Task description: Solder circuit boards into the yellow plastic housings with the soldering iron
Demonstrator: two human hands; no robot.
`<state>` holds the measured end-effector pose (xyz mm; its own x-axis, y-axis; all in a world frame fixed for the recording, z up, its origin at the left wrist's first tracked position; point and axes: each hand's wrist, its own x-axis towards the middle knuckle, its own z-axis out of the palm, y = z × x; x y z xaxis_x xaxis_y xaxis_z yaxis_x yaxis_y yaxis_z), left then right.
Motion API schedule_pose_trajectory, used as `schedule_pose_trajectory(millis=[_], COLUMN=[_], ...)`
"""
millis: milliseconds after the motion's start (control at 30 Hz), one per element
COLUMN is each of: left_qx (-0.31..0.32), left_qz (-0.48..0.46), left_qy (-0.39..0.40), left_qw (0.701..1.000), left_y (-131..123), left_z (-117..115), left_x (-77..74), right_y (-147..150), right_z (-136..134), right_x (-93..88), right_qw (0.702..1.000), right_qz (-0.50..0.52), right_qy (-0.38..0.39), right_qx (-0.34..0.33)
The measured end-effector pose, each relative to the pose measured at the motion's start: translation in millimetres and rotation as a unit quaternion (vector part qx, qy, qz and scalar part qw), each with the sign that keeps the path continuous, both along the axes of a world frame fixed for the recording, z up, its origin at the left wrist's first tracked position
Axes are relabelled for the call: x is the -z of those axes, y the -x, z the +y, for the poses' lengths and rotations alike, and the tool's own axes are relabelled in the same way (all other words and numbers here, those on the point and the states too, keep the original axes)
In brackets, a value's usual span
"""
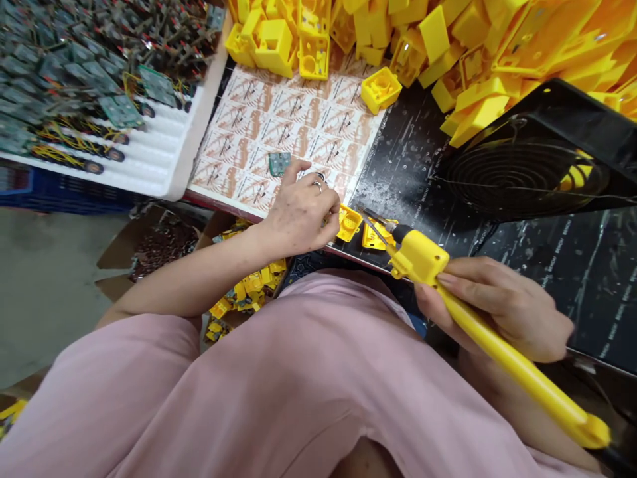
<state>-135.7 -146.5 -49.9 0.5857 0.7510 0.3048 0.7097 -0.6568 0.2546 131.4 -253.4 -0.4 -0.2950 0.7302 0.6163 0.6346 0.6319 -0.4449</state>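
My left hand (306, 209) is over the patterned sheet at the table's front edge, its index finger stretched beside a small green circuit board (279, 163). Its other fingers curl next to a yellow housing part (349, 223); whether they touch it is unclear. My right hand (497, 305) is closed around a long yellow hand tool (478, 328) with a black collar and thin metal tip. That tip reaches above a second yellow housing part (377, 235) on the table edge.
A white foam tray (174, 159) of wired circuit boards lies at the left. Yellow housings (448, 40) pile up at the back, with one lone housing (381, 89) before them. A black fan (537, 159) stands at the right. Boxes of parts sit below the table.
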Motion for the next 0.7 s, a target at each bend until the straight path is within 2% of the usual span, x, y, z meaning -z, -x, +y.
schedule_pose_trajectory(millis=[133,333,533,700], left_qx=[0.005,0.004,0.015,0.012], left_qz=[0.003,0.020,0.004,0.001], left_qy=[0.002,0.003,-0.001,0.000], left_qw=[1.000,1.000,1.000,1.000], left_y=[1,2,3,5], left_z=[1,2,3,0], left_x=[-1.2,-2.3,-0.5,-3.1], right_y=[1,3,2,0], right_z=[4,-3,-2,-8], right_x=[-3.3,10.3,13.2,15.1], right_qw=[0.999,0.999,0.999,0.997], right_qz=[-0.034,0.045,0.032,0.034], right_qy=[0.014,0.019,0.039,0.032], right_qx=[-0.015,0.018,0.004,0.063])
